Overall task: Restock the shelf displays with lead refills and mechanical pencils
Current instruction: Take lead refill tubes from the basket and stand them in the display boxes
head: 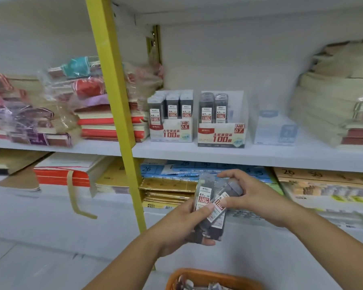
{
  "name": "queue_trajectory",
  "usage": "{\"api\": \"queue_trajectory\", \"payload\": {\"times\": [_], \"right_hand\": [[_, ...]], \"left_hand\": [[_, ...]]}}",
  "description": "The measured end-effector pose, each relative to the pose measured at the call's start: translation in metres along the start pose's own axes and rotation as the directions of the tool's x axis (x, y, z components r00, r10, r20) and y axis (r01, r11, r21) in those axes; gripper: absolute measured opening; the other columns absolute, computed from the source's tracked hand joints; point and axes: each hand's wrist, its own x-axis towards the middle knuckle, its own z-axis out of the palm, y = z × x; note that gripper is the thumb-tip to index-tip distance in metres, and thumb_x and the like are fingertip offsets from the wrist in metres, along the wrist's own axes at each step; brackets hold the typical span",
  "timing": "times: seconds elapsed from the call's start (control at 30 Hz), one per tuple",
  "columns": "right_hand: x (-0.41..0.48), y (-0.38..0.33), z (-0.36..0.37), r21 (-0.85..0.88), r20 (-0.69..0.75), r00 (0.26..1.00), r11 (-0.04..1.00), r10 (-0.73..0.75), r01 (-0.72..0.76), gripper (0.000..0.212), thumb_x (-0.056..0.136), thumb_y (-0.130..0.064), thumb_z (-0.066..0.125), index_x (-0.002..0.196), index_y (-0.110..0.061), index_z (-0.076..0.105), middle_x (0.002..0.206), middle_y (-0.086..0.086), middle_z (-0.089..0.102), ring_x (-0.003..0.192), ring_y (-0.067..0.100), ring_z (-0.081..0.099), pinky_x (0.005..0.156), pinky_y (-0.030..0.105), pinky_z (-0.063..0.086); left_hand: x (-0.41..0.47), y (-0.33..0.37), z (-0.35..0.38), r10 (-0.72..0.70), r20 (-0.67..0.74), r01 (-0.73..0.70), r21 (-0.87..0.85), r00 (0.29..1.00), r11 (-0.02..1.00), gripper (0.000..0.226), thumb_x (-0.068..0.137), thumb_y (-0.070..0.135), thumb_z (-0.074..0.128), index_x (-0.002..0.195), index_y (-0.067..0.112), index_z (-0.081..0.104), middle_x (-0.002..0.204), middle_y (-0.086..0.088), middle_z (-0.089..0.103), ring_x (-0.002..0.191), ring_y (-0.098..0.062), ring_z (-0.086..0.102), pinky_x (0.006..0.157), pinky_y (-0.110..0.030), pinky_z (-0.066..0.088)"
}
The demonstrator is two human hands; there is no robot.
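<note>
My left hand (182, 225) grips a bundle of dark lead refill cases (205, 197) with white and red 0.7 labels, held below the upper shelf. My right hand (254, 195) pinches one case of that bundle (232, 188) from the right. On the shelf above stand two display boxes: the HB 0.5 box (170, 130), full of cases, and the HB 0.7 box (221, 135), holding only a few cases on its left side. A third, pale blue display box (274, 130) to the right looks empty.
A yellow upright post (115, 105) runs down left of the displays. Stacked notebooks (333, 105) fill the shelf's right end, wrapped packs (50, 109) its left. Paper packs (197, 170) lie on the lower shelf. An orange basket (210, 275) sits at the bottom edge.
</note>
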Motion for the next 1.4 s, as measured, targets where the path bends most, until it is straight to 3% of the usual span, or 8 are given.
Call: {"api": "queue_trajectory", "payload": {"times": [0.23, 0.4, 0.7, 0.87, 1.03, 1.1, 1.17, 1.4], "right_hand": [[0.011, -0.001, 0.017, 0.204, -0.223, 0.971, 0.969, -0.090, 0.136, 0.042, 0.075, -0.005, 0.080, 0.108, -0.020, 0.057, 0.097, -0.010, 0.074, 0.086, 0.012, 0.072, 0.065, 0.021, 0.056], [0.014, -0.005, 0.018, 0.267, -0.303, 0.943, 0.937, -0.141, 0.226, 0.015, 0.088, -0.015, 0.068, 0.102, -0.022, 0.067, 0.096, 0.002, 0.075, 0.080, 0.025, 0.073, 0.068, 0.029, 0.059], [0.014, -0.028, 0.024, 0.229, -0.335, 0.927, 0.940, -0.168, 0.253, 0.023, 0.089, -0.008, 0.067, 0.107, -0.018, 0.058, 0.090, 0.001, 0.076, 0.073, 0.024, 0.073, 0.061, 0.029, 0.059], [0.025, -0.076, -0.013, 0.137, -0.543, 0.781, 0.885, -0.308, 0.444, 0.023, 0.090, -0.004, 0.064, 0.098, -0.024, 0.055, 0.088, -0.001, 0.075, 0.070, 0.017, 0.073, 0.054, 0.021, 0.055], [0.048, -0.135, -0.068, -0.256, -0.577, 0.570, 0.792, -0.585, 0.554, 0.038, 0.089, -0.009, 0.064, 0.093, -0.045, 0.050, 0.087, -0.004, 0.070, 0.079, 0.014, 0.071, 0.063, 0.029, 0.059], [0.062, -0.148, -0.082, -0.384, -0.515, 0.590, 0.783, -0.622, 0.490, 0.042, 0.088, -0.014, 0.065, 0.088, -0.053, 0.050, 0.088, -0.006, 0.067, 0.082, 0.017, 0.070, 0.073, 0.036, 0.059], [0.078, -0.150, -0.090, -0.524, -0.451, 0.638, 0.764, -0.624, 0.377, 0.036, 0.086, -0.018, 0.068, 0.089, -0.049, 0.049, 0.084, -0.011, 0.066, 0.080, 0.012, 0.067, 0.076, 0.021, 0.053], [0.109, -0.142, -0.094, -0.570, -0.359, 0.782, 0.784, -0.509, 0.248, 0.031, 0.084, -0.011, 0.073, 0.091, -0.034, 0.053, 0.091, -0.006, 0.063, 0.063, 0.002, 0.067, 0.051, 0.012, 0.050]], "left_hand": [[-0.001, 0.003, -0.005, 0.094, -0.075, -0.102, -0.099, 0.993, 0.990, 0.041, 0.085, 0.050, 0.073, 0.123, 0.037, 0.065, 0.116, -0.006, 0.075, 0.092, -0.014, 0.073, 0.063, -0.028, 0.057], [-0.002, 0.008, -0.004, 0.175, -0.128, -0.191, -0.127, 0.976, 0.973, 0.051, 0.079, 0.047, 0.075, 0.126, 0.032, 0.060, 0.114, -0.006, 0.075, 0.104, -0.028, 0.073, 0.065, -0.030, 0.061], [-0.006, 0.023, -0.006, 0.255, -0.220, -0.291, -0.151, 0.941, 0.945, 0.060, 0.064, 0.051, 0.082, 0.118, 0.030, 0.066, 0.109, -0.005, 0.077, 0.095, -0.025, 0.076, 0.058, -0.025, 0.058], [-0.001, 0.053, -0.014, 0.310, -0.306, -0.363, -0.130, 0.900, 0.923, 0.047, 0.081, 0.044, 0.073, 0.123, 0.028, 0.060, 0.106, -0.003, 0.078, 0.094, -0.024, 0.076, 0.057, -0.027, 0.059], [0.009, 0.067, -0.024, 0.367, -0.420, -0.446, -0.106, 0.830, 0.889, 0.025, 0.092, 0.032, 0.069, 0.116, 0.031, 0.061, 0.099, -0.002, 0.079, 0.087, -0.025, 0.077, 0.053, -0.027, 0.057], [0.013, 0.069, -0.025, 0.381, -0.439, -0.459, -0.082, 0.814, 0.885, 0.021, 0.092, 0.032, 0.069, 0.112, 0.032, 0.062, 0.097, -0.001, 0.079, 0.085, -0.023, 0.078, 0.053, -0.027, 0.057], [0.017, 0.072, -0.025, 0.395, -0.443, -0.463, -0.051, 0.805, 0.885, 0.020, 0.093, 0.033, 0.069, 0.111, 0.034, 0.061, 0.095, 0.002, 0.079, 0.083, -0.019, 0.078, 0.055, -0.026, 0.058], [0.022, 0.086, -0.021, 0.424, -0.376, -0.462, -0.014, 0.824, 0.887, 0.015, 0.093, 0.033, 0.069, 0.106, 0.039, 0.064, 0.094, 0.006, 0.079, 0.083, -0.017, 0.078, 0.056, -0.026, 0.059]]}}
